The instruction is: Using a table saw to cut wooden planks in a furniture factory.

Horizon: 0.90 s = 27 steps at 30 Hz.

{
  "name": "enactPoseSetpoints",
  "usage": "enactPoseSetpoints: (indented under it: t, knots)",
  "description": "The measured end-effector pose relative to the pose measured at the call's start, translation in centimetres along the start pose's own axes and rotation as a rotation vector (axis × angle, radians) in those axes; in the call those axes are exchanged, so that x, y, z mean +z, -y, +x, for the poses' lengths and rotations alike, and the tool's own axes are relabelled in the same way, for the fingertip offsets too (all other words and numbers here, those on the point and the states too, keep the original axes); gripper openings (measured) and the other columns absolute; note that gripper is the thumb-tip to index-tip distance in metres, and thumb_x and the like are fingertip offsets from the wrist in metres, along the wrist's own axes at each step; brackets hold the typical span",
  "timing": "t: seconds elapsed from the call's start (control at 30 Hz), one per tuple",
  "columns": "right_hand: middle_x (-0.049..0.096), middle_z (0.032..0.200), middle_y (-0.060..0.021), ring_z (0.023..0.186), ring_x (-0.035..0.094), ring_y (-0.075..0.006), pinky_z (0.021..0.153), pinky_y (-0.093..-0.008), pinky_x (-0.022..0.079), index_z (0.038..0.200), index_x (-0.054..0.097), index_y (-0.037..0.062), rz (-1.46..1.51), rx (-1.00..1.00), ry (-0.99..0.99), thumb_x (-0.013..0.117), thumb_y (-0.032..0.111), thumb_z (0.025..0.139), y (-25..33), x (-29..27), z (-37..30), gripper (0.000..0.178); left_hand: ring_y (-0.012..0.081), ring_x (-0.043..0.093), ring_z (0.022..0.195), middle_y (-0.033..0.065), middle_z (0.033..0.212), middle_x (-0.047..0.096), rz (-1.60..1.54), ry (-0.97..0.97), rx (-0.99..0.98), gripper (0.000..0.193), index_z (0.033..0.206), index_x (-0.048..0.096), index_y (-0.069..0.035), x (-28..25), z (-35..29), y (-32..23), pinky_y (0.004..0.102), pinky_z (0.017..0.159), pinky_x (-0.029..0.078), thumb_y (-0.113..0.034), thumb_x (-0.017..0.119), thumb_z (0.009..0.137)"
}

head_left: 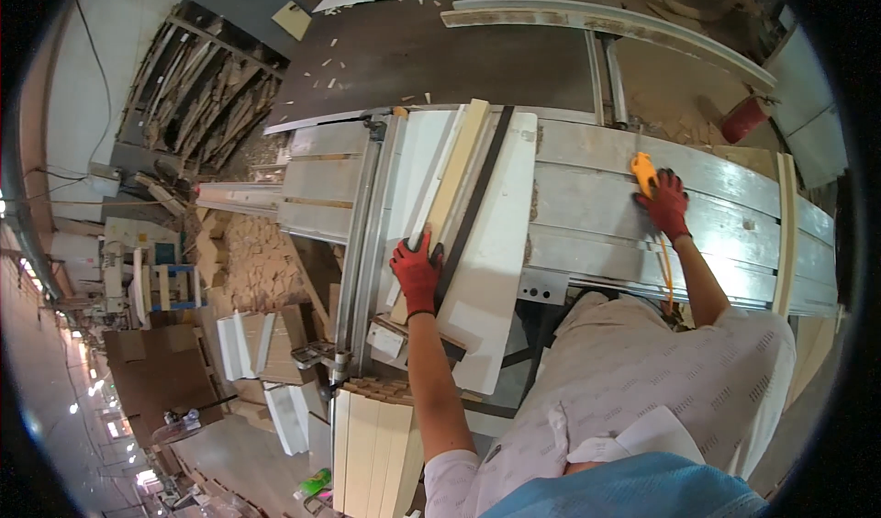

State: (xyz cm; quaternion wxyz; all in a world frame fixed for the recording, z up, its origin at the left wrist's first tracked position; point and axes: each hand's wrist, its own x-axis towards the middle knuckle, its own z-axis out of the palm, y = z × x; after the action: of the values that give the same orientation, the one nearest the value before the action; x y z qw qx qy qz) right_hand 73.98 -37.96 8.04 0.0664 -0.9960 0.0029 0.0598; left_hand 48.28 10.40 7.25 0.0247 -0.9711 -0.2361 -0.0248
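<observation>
My left hand point(417, 274), in a red glove with dark fingertips, is closed over a long cream strip point(463, 155) lying lengthwise on a white board point(491, 279). A narrow white strip point(440, 174) runs along its left side, and a black bar point(479, 197) slants along its right. My right hand point(666, 208), gloved the same way, grips an orange-yellow air blow gun point(643, 169) above the metal table point(587, 201). A thin orange hose point(665, 266) hangs below that hand. The palm sides of both hands are hidden.
A metal rail point(360, 243) borders the white board on the left. Beyond lies a dark panel point(450, 64) scattered with small offcuts. A cream strip point(786, 233) crosses the table at right. Stacked cream boards point(372, 454) stand near my left arm; scrap wood point(216, 87) fills a rack far left.
</observation>
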Motion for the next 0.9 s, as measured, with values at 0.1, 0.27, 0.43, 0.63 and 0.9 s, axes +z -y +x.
enactPoseSetpoints:
  t: [0.1,0.27,0.43,0.63,0.9]
  knots:
    - [0.056,0.128,-0.0148,0.116,0.053,-0.0339,0.093,-0.0456,0.046,0.136,0.046,0.0090,0.133,-0.041,-0.052,0.073,0.033,0.081,-2.2,1.6,0.5,0.065,0.0393,0.044,0.120,0.0248,0.128,0.047,-0.001,-0.010,-0.010,0.070,0.143,0.044,-0.036,0.1,-0.4,0.3,0.0535,0.096,0.037,-0.049,0.069,0.079]
    - [0.067,0.105,-0.0110,0.097,0.063,-0.0215,0.086,-0.0385,0.049,0.127,0.056,0.0038,1.148,0.007,0.151,0.057,0.032,0.097,3.5,2.0,0.4,0.041,0.0385,0.045,0.118,0.0242,0.126,0.048,0.018,0.008,-0.054,0.070,0.142,0.045,-0.034,0.0,-0.8,0.3,0.0524,0.096,0.037,-0.050,0.070,0.078]
    - [0.069,0.097,-0.0112,0.086,0.064,-0.0165,0.078,-0.0345,0.051,0.112,0.060,-0.0029,1.239,-0.829,1.084,0.054,0.030,0.098,14.4,-1.8,-8.2,0.037,0.0389,0.046,0.116,0.0242,0.124,0.048,-0.013,0.002,-0.062,0.070,0.143,0.043,-0.038,-0.2,-0.6,0.0,0.0514,0.095,0.038,-0.047,0.070,0.079]
    - [0.062,0.079,-0.0175,0.077,0.062,-0.0259,0.074,-0.0424,0.048,0.100,0.058,0.0002,0.569,-1.101,0.825,0.046,0.020,0.095,21.3,-3.9,-7.0,0.024,0.0387,0.045,0.116,0.0233,0.124,0.048,0.012,-0.013,-0.047,0.073,0.144,0.042,-0.040,-0.5,-1.0,0.2,0.0510,0.096,0.038,-0.045,0.073,0.078]
    - [0.059,0.069,-0.0048,0.054,0.057,-0.0143,0.049,-0.0319,0.049,0.090,0.054,0.0032,1.172,-0.641,0.936,0.042,0.041,0.101,25.5,-1.3,7.8,0.041,0.0378,0.047,0.115,0.0223,0.125,0.048,-0.020,-0.016,-0.065,0.072,0.144,0.041,-0.040,-0.9,-0.5,-0.3,0.0498,0.094,0.038,-0.045,0.072,0.079]
